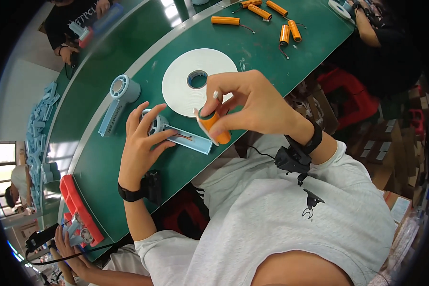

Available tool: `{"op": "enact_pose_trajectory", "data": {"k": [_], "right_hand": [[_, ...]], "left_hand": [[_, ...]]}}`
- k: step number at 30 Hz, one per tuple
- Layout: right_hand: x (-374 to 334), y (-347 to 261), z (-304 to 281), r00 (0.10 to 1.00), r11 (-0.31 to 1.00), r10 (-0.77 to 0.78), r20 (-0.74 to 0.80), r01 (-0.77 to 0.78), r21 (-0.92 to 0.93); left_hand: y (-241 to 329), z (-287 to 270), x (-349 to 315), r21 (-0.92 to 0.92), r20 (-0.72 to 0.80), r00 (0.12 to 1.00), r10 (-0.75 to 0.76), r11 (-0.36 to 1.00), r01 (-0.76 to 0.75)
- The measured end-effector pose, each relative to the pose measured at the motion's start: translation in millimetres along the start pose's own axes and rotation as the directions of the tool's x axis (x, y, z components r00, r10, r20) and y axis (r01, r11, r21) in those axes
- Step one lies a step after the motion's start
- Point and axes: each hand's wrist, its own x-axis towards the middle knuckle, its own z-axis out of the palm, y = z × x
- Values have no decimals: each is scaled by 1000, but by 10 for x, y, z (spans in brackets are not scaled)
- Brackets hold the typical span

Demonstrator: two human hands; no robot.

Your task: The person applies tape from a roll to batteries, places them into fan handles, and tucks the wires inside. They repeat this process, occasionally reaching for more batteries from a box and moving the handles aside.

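My right hand (255,102) pinches an orange cylindrical battery (222,137) between thumb and fingers, tilted above the table's near edge. A whitish strip, like a piece of tape, runs along the battery's side, and a small white piece shows at my fingertips. My left hand (140,143) grips a light blue handheld fan housing (202,144) by its head and upper handle. The handle's hollow side faces up, with thin dark and reddish wires inside near my left fingertips. Its round fan head is partly hidden behind my fingers. The battery is just beside the handle's far end, apart from it.
A large white tape roll (178,90) lies beyond my hands. Another blue fan (119,95) rests to the left. Several orange batteries (225,21) with leads lie at the back right. A red tray-like holder (78,209) is at lower left, by another person's hand (66,248).
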Motion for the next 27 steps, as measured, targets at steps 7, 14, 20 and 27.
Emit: {"op": "enact_pose_trajectory", "data": {"k": [7,14,20,27], "right_hand": [[240,131,318,984,960,-89,153,126,-252],[241,271,492,943,836,-268,197,329,-440],[253,392,533,938,727,-261,230,347,-592],[522,453,539,891,645,99,442,281,-711]], "left_hand": [[114,140,-96,217,-42,996,-83,972,90],[-17,179,-183,-258,-142,967,-210,951,169],[-24,231,-211,-267,-182,954,-237,946,184],[-15,261,-217,-523,-111,899,-423,795,309]]}}
